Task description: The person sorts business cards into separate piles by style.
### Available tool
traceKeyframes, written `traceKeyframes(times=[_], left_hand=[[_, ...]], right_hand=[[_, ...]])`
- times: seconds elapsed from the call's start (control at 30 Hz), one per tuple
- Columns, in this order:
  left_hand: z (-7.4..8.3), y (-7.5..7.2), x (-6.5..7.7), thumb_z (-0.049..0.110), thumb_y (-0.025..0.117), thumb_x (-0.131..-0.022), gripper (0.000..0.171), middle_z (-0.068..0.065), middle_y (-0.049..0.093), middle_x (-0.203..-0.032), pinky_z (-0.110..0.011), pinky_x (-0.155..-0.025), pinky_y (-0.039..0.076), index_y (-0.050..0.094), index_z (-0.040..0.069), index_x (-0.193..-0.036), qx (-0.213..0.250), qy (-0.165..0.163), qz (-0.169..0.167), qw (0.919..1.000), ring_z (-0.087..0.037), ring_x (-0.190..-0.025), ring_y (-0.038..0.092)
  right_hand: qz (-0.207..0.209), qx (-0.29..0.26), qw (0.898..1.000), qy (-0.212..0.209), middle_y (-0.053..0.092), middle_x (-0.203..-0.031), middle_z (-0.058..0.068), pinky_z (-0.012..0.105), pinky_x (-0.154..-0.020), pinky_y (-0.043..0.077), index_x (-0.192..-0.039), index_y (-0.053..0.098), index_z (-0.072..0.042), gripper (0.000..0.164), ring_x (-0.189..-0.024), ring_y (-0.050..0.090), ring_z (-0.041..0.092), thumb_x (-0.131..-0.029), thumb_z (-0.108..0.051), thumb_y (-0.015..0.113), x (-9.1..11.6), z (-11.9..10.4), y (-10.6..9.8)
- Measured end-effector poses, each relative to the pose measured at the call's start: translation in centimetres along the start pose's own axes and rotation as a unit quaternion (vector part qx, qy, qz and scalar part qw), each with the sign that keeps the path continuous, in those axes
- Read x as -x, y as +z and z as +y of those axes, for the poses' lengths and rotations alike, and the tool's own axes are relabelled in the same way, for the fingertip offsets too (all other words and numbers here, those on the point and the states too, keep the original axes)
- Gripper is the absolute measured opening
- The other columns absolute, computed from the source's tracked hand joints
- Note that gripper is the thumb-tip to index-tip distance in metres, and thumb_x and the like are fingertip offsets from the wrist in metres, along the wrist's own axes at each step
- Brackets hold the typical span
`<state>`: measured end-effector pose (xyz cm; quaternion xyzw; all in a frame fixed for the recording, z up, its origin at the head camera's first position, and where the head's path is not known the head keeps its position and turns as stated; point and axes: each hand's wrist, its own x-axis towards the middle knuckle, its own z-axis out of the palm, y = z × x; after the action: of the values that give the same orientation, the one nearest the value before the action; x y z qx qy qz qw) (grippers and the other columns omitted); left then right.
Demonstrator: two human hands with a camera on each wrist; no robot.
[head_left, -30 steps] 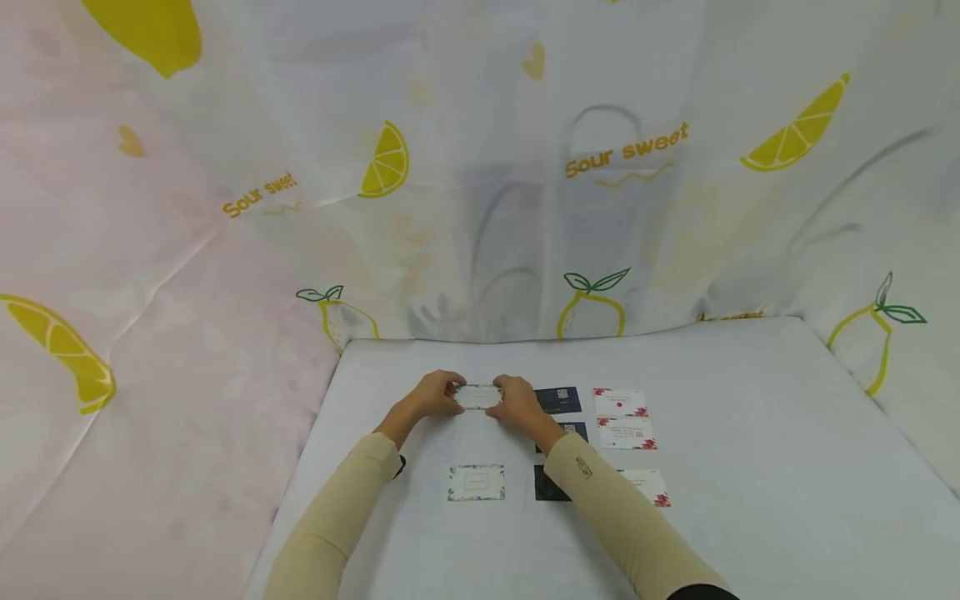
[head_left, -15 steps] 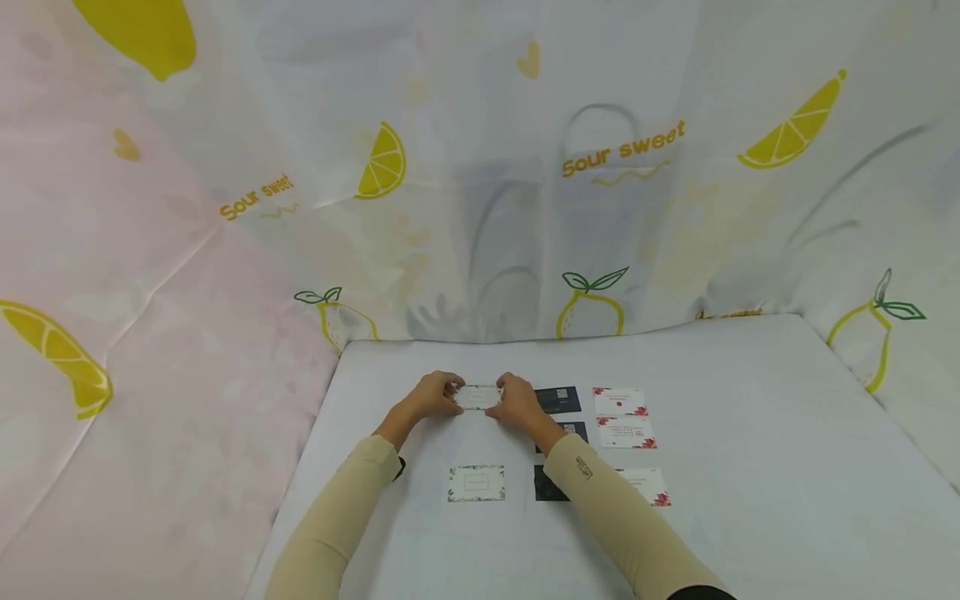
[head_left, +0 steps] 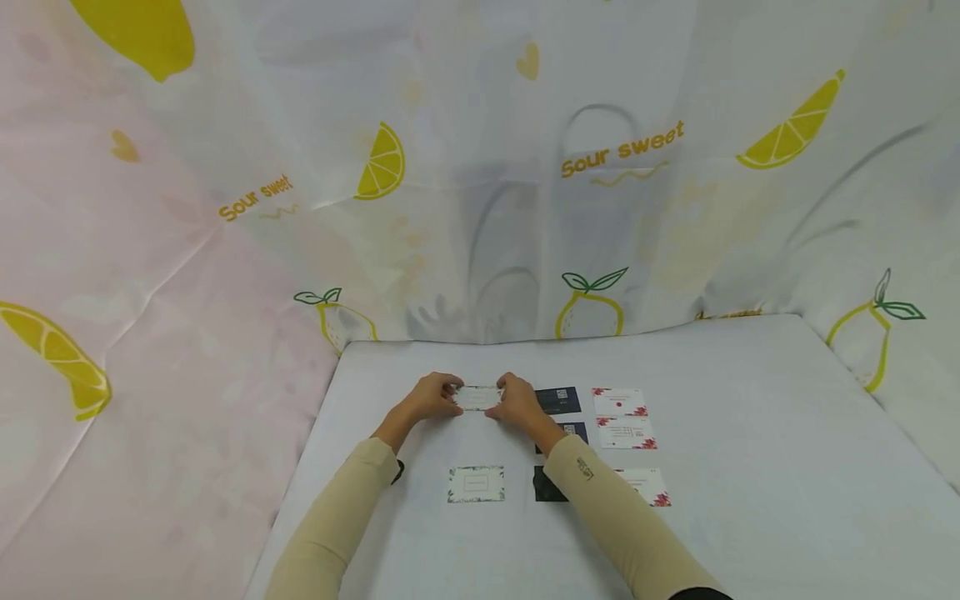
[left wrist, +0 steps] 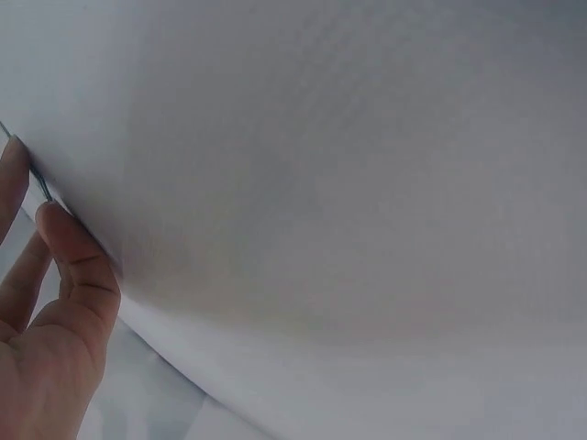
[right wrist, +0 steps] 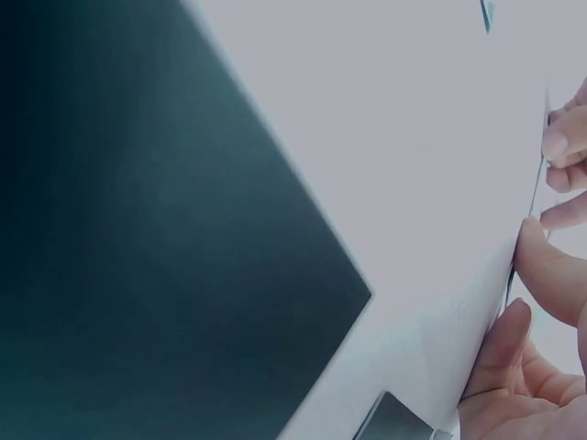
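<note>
A white card with a leafy border (head_left: 477, 398) lies at the far part of the table, between both hands. My left hand (head_left: 431, 397) pinches its left end with thumb and finger; the left wrist view shows the left fingertips (left wrist: 66, 229) close against the tabletop. At the card's right end, my right hand (head_left: 519, 407) pinches the edge the same way, thumb on the near side. A matching leafy card (head_left: 476, 483) lies nearer to me, untouched. Beneath and beside the right forearm are dark cards, one with a QR code (head_left: 558, 400), another (head_left: 550, 485) partly covered by the sleeve.
Right of the dark cards lie white cards with red flowers: a far one (head_left: 619, 402), one just below it (head_left: 627, 432), and a nearer one (head_left: 651, 487) partly behind the right sleeve. The white table (head_left: 750, 417) ends at a lemon-print curtain (head_left: 480, 250).
Both hands keep their hold on the leafy card with hardly any movement. The head view shifts very slightly; the other cards stay where they were.
</note>
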<state>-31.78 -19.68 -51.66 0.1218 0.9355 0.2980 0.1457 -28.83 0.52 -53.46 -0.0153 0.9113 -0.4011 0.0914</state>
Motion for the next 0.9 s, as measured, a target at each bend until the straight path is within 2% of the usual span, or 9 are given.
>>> traceKeyframes(times=[0.6,0.9], left_hand=[[0.10,-0.30,0.61,0.010,0.084,-0.077,0.049,-0.006,0.062,-0.095,-0.027,-0.074,0.047,0.065,0.003,-0.122,0.012,0.013,-0.003,0.9998,-0.014,-0.081,0.057],[0.06,-0.23,0.53,0.009,0.085,-0.075,0.056,-0.006,0.059,-0.095,-0.026,-0.071,0.046,0.062,0.005,-0.126,0.055,-0.008,0.006,0.9984,-0.015,-0.082,0.055]], right_hand=[[-0.003,-0.005,1.000,0.001,0.058,-0.091,0.007,0.032,-0.072,0.045,-0.122,0.055,-0.001,0.056,-0.080,0.053,0.019,-0.076,-0.017,0.085,0.25,-0.12,-0.20],[-0.007,-0.043,0.999,0.023,0.061,-0.103,0.012,0.037,-0.081,0.049,-0.136,0.041,-0.002,0.078,-0.087,0.057,0.022,-0.074,-0.018,0.087,0.42,-0.19,-0.35]])
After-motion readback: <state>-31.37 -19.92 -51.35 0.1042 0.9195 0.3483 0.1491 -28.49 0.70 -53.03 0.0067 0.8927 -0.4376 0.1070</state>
